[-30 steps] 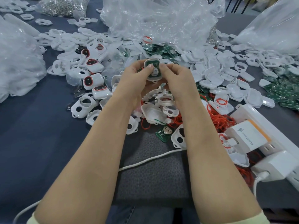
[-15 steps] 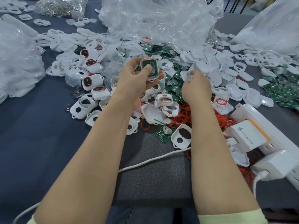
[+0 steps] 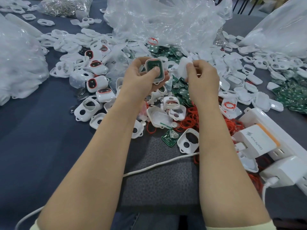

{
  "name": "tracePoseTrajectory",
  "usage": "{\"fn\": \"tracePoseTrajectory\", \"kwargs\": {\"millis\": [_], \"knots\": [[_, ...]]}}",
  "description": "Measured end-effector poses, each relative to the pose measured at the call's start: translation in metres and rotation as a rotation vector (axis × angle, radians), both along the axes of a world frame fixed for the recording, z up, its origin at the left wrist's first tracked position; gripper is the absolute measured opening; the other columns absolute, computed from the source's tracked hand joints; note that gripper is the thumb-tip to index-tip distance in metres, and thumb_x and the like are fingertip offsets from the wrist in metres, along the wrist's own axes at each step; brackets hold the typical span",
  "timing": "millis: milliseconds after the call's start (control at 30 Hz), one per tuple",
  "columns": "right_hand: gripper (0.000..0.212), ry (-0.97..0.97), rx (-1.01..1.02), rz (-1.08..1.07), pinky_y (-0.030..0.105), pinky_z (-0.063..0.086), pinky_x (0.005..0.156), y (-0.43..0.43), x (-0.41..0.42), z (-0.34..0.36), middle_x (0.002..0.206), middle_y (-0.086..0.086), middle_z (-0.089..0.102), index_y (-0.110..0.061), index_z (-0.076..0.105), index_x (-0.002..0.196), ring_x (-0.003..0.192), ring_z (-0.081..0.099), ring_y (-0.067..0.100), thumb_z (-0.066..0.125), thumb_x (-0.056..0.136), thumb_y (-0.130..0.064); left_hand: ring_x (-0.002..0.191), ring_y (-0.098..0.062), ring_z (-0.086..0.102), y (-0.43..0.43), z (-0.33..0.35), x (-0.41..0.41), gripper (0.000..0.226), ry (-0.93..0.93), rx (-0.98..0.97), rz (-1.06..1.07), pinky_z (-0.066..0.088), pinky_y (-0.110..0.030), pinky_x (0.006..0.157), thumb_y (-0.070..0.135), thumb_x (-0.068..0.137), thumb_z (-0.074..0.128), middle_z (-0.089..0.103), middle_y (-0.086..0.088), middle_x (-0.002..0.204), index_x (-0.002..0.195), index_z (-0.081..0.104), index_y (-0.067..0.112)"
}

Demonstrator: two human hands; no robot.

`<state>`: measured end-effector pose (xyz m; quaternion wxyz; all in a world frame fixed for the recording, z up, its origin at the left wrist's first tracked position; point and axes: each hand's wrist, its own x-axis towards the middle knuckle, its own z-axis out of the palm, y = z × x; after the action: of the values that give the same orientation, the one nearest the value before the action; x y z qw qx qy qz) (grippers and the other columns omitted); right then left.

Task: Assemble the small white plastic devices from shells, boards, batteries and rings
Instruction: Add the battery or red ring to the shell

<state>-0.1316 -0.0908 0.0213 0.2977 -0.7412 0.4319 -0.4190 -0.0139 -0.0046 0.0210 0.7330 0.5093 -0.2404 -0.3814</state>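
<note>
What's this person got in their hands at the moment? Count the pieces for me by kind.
Shell with green board, in the left hand: 1
White cover, in the right hand: 1
Total: 2

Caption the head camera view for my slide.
Left hand holds an open shell with a green board; right hand pinches a white plastic piece.
</note>
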Motion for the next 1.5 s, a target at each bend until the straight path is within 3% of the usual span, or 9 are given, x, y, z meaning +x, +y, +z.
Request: {"fn": "tracePoseTrajectory", "kwargs": {"millis": [167,333,500,667,767,1000,1233,1400,1500], "knots": [[0.015,-0.24,0.235,0.204,0.02,0.048,0.053,0.004,0.008,0.005,0.079,-0.001,0.06,-0.012,0.056,0.109,0.051,0.055,0.001,0.044,0.102,-0.017,0.075,-0.022,0.073,0.0,-0.001,-0.001,0.018,-0.012,-0.007,0.037,0.06,-0.034,0.077,-0.001,0.095,0.054,0.072,-0.006,0.075,0.097,0.053,0.017],[0.01,-0.313,0.293,0.236,0.017,0.044,0.046,0.005,0.007,0.007,0.081,0.0,0.058,-0.016,0.053,0.106,0.046,0.054,0.003,0.044,0.101,-0.016,0.078,-0.022,0.074,0.0,-0.001,0.0,0.017,0.029,0.001,0.046,0.059,-0.028,0.07,-0.001,0.095,0.053,0.069,-0.015,0.093,0.101,0.053,0.016],[0.011,-0.329,0.323,0.302,0.019,0.048,0.052,0.006,0.005,0.008,0.076,-0.001,0.061,-0.016,0.055,0.108,0.051,0.057,0.006,0.05,0.099,-0.014,0.069,-0.019,0.073,-0.001,0.0,0.001,0.02,-0.007,0.011,0.055,0.059,-0.026,0.065,-0.003,0.094,0.054,0.071,0.002,0.061,0.095,0.054,0.017],[0.016,-0.328,0.325,0.344,0.019,0.048,0.057,0.008,0.006,0.008,0.072,-0.006,0.062,-0.013,0.052,0.108,0.057,0.057,0.006,0.055,0.094,-0.005,0.072,-0.02,0.073,0.0,0.0,0.0,0.016,0.039,-0.012,0.066,0.059,-0.027,0.069,-0.001,0.095,0.055,0.068,-0.01,0.084,0.096,0.055,0.015],[0.013,-0.365,0.389,0.315,0.024,0.055,0.065,0.008,0.007,0.008,0.092,0.001,0.061,-0.013,0.048,0.111,0.076,0.065,0.013,0.049,0.098,-0.008,0.079,-0.02,0.074,-0.001,0.0,0.0,0.012,0.064,-0.013,0.052,0.06,-0.028,0.073,0.003,0.096,0.053,0.069,-0.012,0.091,0.104,0.055,0.013],[0.024,-0.432,0.448,0.297,0.019,0.053,0.061,0.007,0.004,0.01,0.105,0.012,0.059,-0.012,0.047,0.118,0.058,0.062,0.004,0.054,0.096,-0.005,0.076,-0.024,0.072,-0.003,0.007,-0.002,0.028,0.17,0.049,0.045,0.06,-0.03,0.071,0.031,0.105,0.037,0.071,-0.017,0.088,0.1,0.054,0.01],[0.018,-0.545,0.489,0.336,0.02,0.051,0.057,0.009,0.002,0.015,0.066,-0.012,0.063,-0.015,0.058,0.11,0.056,0.058,0.004,0.053,0.096,-0.004,0.07,-0.025,0.071,-0.002,0.01,-0.001,0.044,0.234,0.088,-0.035,0.059,-0.029,0.063,0.042,0.105,0.027,0.071,-0.02,0.087,0.1,0.056,0.009],[0.016,-0.62,0.534,0.287,0.02,0.054,0.056,0.013,0.005,0.016,0.09,0.008,0.059,-0.007,0.047,0.113,0.055,0.064,0.007,0.05,0.098,-0.004,0.072,-0.021,0.073,-0.001,0.004,0.0,0.017,0.113,0.078,-0.055,0.059,-0.026,0.06,0.025,0.102,0.048,0.074,-0.013,0.081,0.096,0.056,0.011],[0.016,-0.382,0.336,0.118,0.027,0.055,0.062,0.008,0.003,0.011,0.086,0.002,0.059,-0.016,0.053,0.108,0.057,0.06,0.007,0.049,0.096,-0.006,0.079,-0.024,0.074,0.0,0.001,0.0,0.005,0.067,0.065,-0.061,0.056,-0.024,0.058,0.015,0.1,0.051,0.072,-0.015,0.09,0.098,0.055,0.014]]}}
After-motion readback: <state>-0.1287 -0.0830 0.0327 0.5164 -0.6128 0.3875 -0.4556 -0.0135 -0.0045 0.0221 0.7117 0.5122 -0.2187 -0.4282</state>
